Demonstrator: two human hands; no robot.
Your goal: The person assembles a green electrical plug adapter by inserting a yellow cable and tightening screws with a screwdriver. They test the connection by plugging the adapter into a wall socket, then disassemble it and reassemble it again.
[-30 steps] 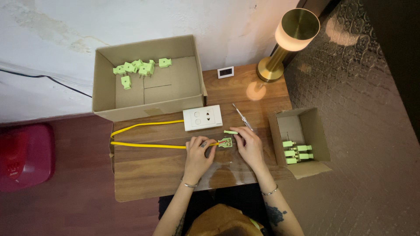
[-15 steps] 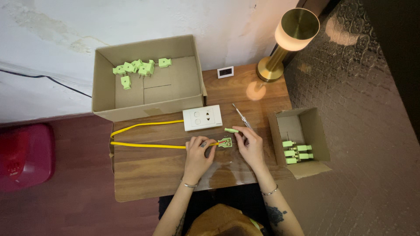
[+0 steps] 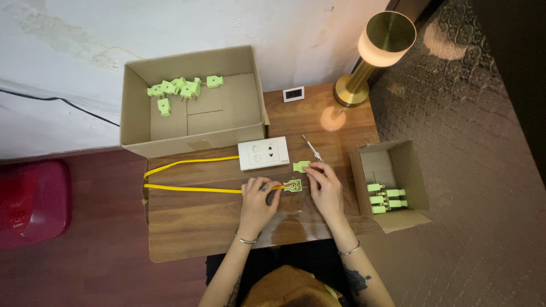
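My left hand (image 3: 257, 203) rests on the wooden table (image 3: 187, 227) and pinches the end of a yellow cable (image 3: 187, 188), whose thin wires run into an opened light-green plug half (image 3: 293, 186). My right hand (image 3: 325, 187) is just right of that plug half, fingertips touching its edge. A second small green plug piece (image 3: 301, 166) lies on the table just above it. A screwdriver (image 3: 312, 149) lies beyond my right hand, untouched.
A white wall socket plate (image 3: 263, 153) lies above my hands. A large cardboard box (image 3: 193, 122) at the back holds several green plugs (image 3: 181, 88). A smaller box (image 3: 392, 182) at right holds more. A brass lamp (image 3: 372, 54) and small white clock (image 3: 293, 94) stand behind.
Both hands stay at the green plug half with only slight finger shifts. The cable and the loose piece have not moved.
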